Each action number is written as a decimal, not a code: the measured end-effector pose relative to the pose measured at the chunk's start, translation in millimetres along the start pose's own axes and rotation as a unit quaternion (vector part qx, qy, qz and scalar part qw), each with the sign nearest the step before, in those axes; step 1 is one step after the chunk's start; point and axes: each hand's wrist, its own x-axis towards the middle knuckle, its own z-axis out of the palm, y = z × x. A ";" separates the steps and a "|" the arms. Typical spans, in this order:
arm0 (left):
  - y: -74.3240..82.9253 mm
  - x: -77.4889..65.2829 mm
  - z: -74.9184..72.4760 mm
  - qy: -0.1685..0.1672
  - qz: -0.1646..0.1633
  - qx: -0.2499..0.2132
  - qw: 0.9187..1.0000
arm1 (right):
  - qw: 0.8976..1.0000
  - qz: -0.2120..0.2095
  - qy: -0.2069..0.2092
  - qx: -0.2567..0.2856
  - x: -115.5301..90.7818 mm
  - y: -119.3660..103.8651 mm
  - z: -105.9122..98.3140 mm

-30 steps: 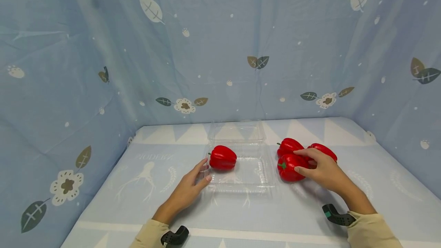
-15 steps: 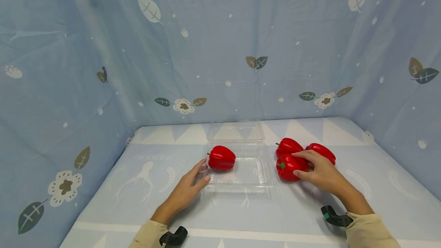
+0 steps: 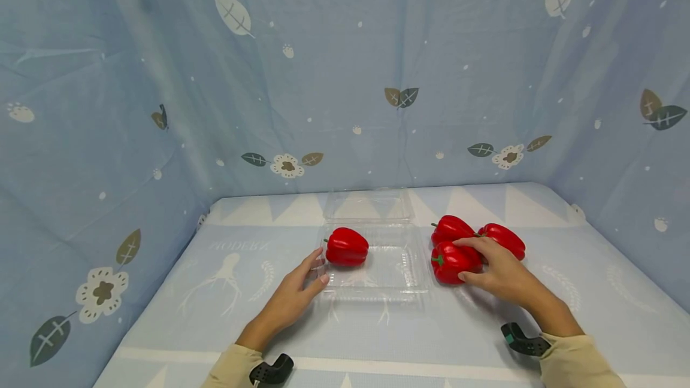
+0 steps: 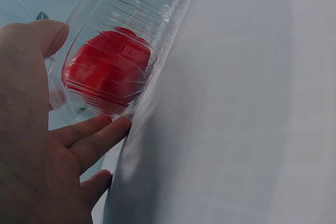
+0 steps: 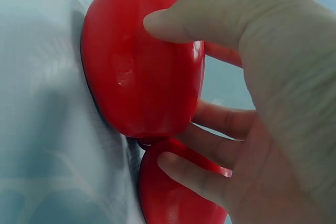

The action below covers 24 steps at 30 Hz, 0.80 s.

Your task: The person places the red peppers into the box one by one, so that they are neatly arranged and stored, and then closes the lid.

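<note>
A clear plastic clamshell box (image 3: 377, 274) lies with its lid folded back, and one red bell pepper (image 3: 347, 247) sits in its left part. At the box's left side, my left hand (image 3: 291, 295) touches the edge with thumb and fingers spread and fairly straight, as the left wrist view also shows. My right hand (image 3: 501, 271) grips the front red bell pepper (image 3: 453, 263) of a group of three, thumb on its near side and fingers behind. In the right wrist view that pepper (image 5: 136, 66) appears close to the tabletop, with another red pepper (image 5: 176, 198) beside the lower fingers.
Two more bell peppers, a back left one (image 3: 451, 228) and a back right one (image 3: 505, 239), lie close against the gripped one. The transparent lid (image 3: 369, 205) extends toward the far table edge. A blue patterned curtain (image 3: 345, 76) surrounds the table (image 3: 226, 304).
My right hand and the front pepper have shifted slightly left, and the stem of the back right pepper now shows. The left hand has stayed at the box.
</note>
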 end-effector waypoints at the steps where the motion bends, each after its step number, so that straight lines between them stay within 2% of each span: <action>1: -0.1 0.1 0.1 0.000 0.000 0.000 1.000 | 1.000 0.001 -0.001 0.001 0.1 0.3 0.1; 12: -0.9 1.3 0.4 0.003 0.001 0.003 1.000 | 1.000 0.015 -0.012 0.018 1.6 1.4 0.1; 24: -1.5 1.2 1.3 0.003 -0.005 0.009 1.000 | 1.000 0.012 -0.018 0.016 1.0 2.5 -0.4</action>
